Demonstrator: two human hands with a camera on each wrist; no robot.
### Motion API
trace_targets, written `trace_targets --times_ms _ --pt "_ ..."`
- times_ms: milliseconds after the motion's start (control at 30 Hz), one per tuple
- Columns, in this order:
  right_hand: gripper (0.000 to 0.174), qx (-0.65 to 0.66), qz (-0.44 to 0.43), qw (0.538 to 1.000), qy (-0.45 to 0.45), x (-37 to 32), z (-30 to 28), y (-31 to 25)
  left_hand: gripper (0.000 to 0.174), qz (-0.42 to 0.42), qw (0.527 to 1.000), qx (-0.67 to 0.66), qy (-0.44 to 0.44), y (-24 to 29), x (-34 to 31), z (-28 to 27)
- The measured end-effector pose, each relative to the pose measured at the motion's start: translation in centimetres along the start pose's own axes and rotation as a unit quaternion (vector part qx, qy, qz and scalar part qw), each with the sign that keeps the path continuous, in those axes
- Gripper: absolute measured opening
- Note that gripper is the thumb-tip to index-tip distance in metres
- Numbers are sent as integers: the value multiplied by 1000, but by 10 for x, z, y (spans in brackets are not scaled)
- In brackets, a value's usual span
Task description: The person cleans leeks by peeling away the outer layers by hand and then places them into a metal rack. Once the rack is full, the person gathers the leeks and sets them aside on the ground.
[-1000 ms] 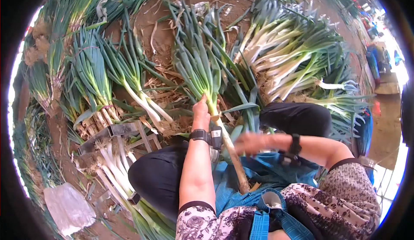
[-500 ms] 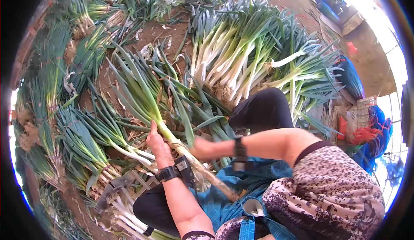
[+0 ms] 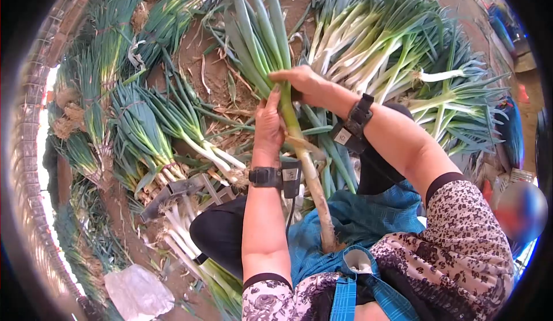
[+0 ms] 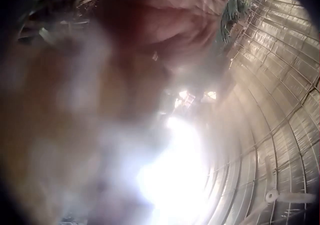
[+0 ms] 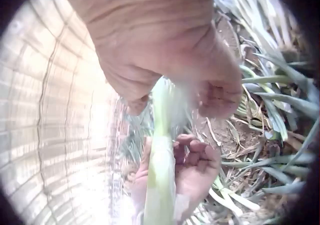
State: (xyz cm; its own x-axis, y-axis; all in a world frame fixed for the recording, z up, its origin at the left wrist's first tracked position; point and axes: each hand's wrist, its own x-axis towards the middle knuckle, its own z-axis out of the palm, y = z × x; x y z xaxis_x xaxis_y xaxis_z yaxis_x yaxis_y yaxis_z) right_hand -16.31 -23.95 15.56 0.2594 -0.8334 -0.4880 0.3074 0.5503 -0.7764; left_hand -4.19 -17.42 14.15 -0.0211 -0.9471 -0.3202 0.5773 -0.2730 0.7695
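A long green onion (image 3: 315, 191) slants up from the blue apron (image 3: 368, 220) on the person's lap, its root end low and its leaves fanning away. The left hand (image 3: 268, 128) holds the upper stalk, thumb pointing up along it. Just above, the right hand (image 3: 311, 87) grips the neck where the leaves part, one finger laid across them. In the right wrist view the pale green stalk (image 5: 161, 180) passes between the left hand's thumb and curled fingers. A tan strip of dry skin (image 3: 304, 143) sticks out beside the stalk. The left wrist view is mostly blurred.
A loose heap of green onions (image 3: 380, 61) lies at the right. Tied bundles (image 3: 141, 125) stand at the left. A metal frame (image 3: 175, 197) sits by the left knee, with white-stemmed onions (image 3: 184, 243) in it. A plastic sheet (image 3: 139, 292) lies lower left.
The right hand has moved from beside the lower stalk up to the leaf neck. The left hand still holds the stalk. The dry strip now sticks out from the stalk.
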Motion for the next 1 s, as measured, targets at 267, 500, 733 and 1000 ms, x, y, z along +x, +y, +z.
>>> trace_targets --times_ms 267,500,733,1000 --pt "28 -89 -121 984 91 15 -19 -23 31 159 899 407 30 -10 -53 18" --pt "31 -42 -109 993 25 -5 -23 -28 27 104 865 474 125 -36 -72 -33" --pt "28 -16 -82 994 -67 -19 -17 -23 26 301 875 378 46 7 -34 31" --pt "25 -67 -114 983 -128 -22 -38 -29 18 198 881 427 43 10 -21 30"
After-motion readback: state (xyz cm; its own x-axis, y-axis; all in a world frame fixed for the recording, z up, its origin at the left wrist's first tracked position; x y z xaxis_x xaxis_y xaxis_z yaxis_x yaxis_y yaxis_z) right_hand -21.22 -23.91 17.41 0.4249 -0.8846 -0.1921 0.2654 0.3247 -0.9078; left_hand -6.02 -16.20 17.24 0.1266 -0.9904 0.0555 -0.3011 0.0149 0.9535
